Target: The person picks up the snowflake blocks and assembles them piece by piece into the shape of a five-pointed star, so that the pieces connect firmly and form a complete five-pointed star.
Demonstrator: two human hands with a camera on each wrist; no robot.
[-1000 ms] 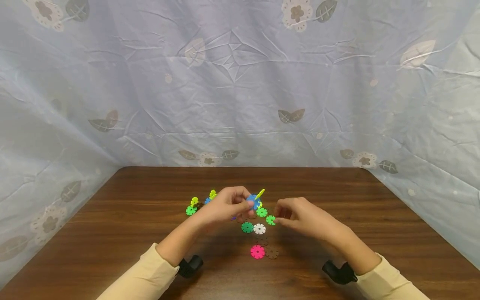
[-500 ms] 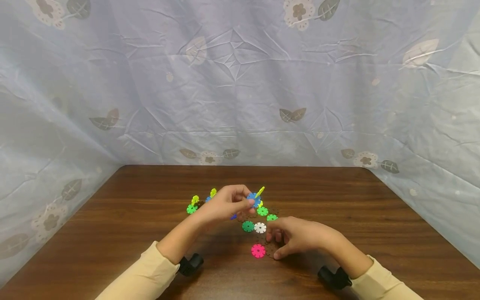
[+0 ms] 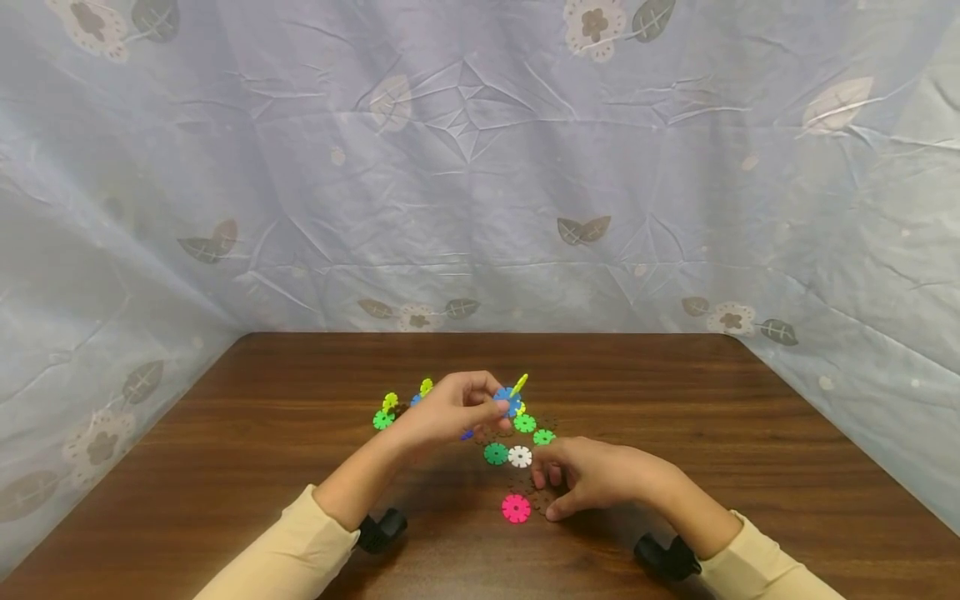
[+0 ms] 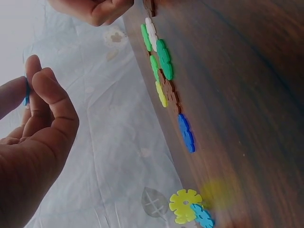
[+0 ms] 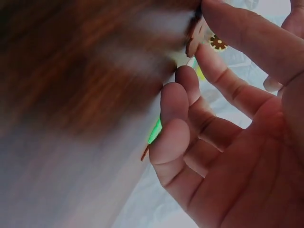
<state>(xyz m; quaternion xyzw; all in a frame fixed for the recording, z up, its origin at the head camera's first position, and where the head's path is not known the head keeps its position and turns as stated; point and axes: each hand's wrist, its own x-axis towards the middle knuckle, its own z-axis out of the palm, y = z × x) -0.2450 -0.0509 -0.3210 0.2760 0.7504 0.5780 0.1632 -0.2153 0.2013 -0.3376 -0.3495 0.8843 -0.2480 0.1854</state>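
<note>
My left hand (image 3: 453,408) holds a blue notched plastic disc (image 3: 507,402) between thumb and fingers, above the table. A yellow notched disc (image 3: 521,384) stands out from it at an angle. Low over the table, my right hand (image 3: 600,477) has its thumb and index finger at opposite edges of a brown notched disc (image 5: 192,40), pinching it; in the head view this disc is hard to make out against the wood. Beside these fingers lies a pink disc (image 3: 516,509). A white disc (image 3: 520,456) and a dark green disc (image 3: 496,453) lie behind it.
Two light green discs, one (image 3: 524,423) nearer the left hand, lie farther back, with brown discs (image 4: 169,90) and a dark blue disc (image 4: 186,133) nearby. Joined yellow discs (image 4: 185,202) and others stand at the left. A patterned curtain (image 3: 465,208) surrounds the wooden table (image 3: 300,367).
My right hand has come down and nearer from beside a light green disc to the brown disc next to the pink one. The left hand keeps its hold, almost still.
</note>
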